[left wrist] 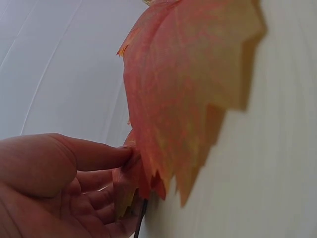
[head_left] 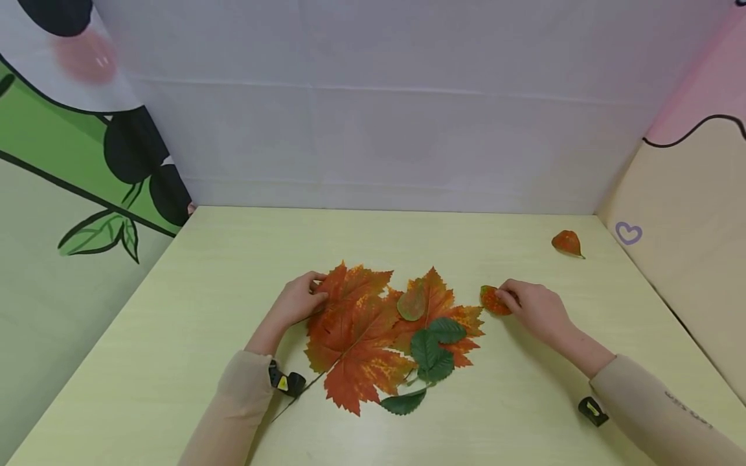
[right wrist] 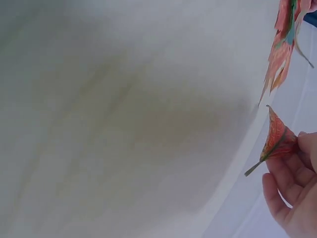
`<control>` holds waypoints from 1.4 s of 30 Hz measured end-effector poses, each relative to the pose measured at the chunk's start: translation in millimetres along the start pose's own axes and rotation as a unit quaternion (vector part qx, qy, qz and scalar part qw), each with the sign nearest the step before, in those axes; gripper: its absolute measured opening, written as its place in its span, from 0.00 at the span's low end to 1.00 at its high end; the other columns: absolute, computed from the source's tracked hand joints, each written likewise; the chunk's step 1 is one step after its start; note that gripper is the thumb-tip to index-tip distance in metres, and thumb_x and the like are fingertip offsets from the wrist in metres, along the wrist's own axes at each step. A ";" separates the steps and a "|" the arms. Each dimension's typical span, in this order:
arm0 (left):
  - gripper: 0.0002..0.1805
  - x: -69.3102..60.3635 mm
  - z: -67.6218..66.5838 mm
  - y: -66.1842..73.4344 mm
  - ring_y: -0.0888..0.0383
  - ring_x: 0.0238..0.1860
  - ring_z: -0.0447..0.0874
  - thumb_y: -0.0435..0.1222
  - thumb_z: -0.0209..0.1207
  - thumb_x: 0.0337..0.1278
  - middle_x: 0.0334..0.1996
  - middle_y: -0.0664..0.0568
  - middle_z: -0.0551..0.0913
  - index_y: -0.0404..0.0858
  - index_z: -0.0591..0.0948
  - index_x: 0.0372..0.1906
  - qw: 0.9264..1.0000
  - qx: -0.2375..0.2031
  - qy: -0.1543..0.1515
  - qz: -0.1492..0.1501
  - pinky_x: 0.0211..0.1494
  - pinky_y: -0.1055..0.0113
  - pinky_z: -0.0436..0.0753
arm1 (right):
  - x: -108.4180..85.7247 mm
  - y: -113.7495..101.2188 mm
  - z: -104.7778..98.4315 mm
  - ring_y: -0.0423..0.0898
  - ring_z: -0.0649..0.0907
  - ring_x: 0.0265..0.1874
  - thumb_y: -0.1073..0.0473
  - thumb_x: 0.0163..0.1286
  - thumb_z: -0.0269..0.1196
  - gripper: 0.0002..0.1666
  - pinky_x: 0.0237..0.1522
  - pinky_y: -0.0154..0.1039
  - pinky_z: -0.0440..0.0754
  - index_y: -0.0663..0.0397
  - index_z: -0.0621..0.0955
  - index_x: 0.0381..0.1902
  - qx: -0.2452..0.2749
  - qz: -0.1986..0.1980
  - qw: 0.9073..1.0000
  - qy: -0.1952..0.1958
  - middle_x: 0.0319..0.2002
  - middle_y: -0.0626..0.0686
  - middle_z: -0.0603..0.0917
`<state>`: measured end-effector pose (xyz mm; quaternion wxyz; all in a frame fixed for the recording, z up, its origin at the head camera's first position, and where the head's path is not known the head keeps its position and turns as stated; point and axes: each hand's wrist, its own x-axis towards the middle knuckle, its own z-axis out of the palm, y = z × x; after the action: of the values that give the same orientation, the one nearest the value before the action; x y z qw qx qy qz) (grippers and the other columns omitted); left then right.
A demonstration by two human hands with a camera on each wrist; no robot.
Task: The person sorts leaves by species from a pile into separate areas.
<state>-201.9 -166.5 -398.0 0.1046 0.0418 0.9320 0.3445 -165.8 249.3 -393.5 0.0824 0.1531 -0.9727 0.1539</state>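
Several large orange-red maple leaves (head_left: 364,330) lie overlapped in the middle of the table. At the left edge of this pile, my left hand (head_left: 301,299) pinches a maple leaf (left wrist: 128,181) between thumb and fingers; the left wrist view shows the thumb on it. A small round green-orange leaf (head_left: 411,304) and a sprig of dark green leaves (head_left: 434,349) rest on the pile's right part. Just right of the pile, my right hand (head_left: 539,312) pinches a small red-orange leaf (head_left: 494,301), whose short stem shows in the right wrist view.
Another small orange leaf (head_left: 567,243) lies near the back right corner of the pale yellow table (head_left: 245,246). A white wall panel (head_left: 408,149) stands along the back edge, with printed panels at both sides. Thin dark stems (head_left: 291,404) stick out at the pile's lower left.
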 end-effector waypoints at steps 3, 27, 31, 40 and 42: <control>0.23 -0.1 -0.2 0.8 0.51 0.38 0.77 0.35 0.53 0.59 0.43 0.40 0.78 0.34 0.68 0.59 1.000 -0.002 0.000 -0.003 0.40 0.61 0.78 | 4.0 6.9 -2.6 0.41 0.67 0.14 0.57 0.65 0.57 0.08 0.18 0.35 0.63 0.56 0.80 0.33 -0.003 0.002 1.000 0.003 0.15 0.45 0.71; 0.23 -0.5 0.7 -1.7 0.50 0.40 0.77 0.35 0.52 0.60 0.45 0.38 0.78 0.32 0.68 0.60 1.000 0.001 0.001 -0.005 0.41 0.60 0.78 | 44.2 67.3 -17.1 0.46 0.69 0.13 0.54 0.67 0.53 0.14 0.13 0.37 0.63 0.61 0.78 0.34 -0.037 0.063 0.997 0.032 0.15 0.50 0.74; 0.23 -1.3 0.4 -1.7 0.50 0.41 0.77 0.35 0.52 0.60 0.45 0.39 0.77 0.33 0.68 0.60 1.000 -0.003 0.001 -0.017 0.42 0.61 0.78 | 49.4 76.2 -16.8 0.47 0.70 0.12 0.51 0.68 0.53 0.17 0.13 0.38 0.64 0.61 0.78 0.35 -0.039 0.084 0.995 0.029 0.15 0.52 0.76; 0.23 2.4 3.1 -3.1 0.51 0.39 0.76 0.35 0.52 0.60 0.44 0.39 0.77 0.33 0.68 0.60 1.000 -0.007 0.002 -0.008 0.39 0.62 0.78 | 53.2 96.6 -16.2 0.61 0.79 0.25 0.53 0.69 0.52 0.17 0.24 0.53 0.73 0.63 0.78 0.36 -0.020 0.132 0.990 0.037 0.31 0.65 0.82; 0.23 3.1 3.9 -2.9 0.51 0.39 0.76 0.35 0.52 0.61 0.44 0.39 0.77 0.33 0.68 0.60 1.000 -0.006 0.001 -0.008 0.39 0.62 0.78 | 54.0 100.5 -15.1 0.63 0.79 0.27 0.54 0.69 0.52 0.17 0.28 0.55 0.73 0.65 0.77 0.37 -0.009 0.141 0.989 0.040 0.33 0.66 0.82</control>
<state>-204.1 -165.8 -403.2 0.1065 0.0337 0.9302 0.3498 -247.4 330.5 -395.6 0.1000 0.0078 -0.9818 0.1611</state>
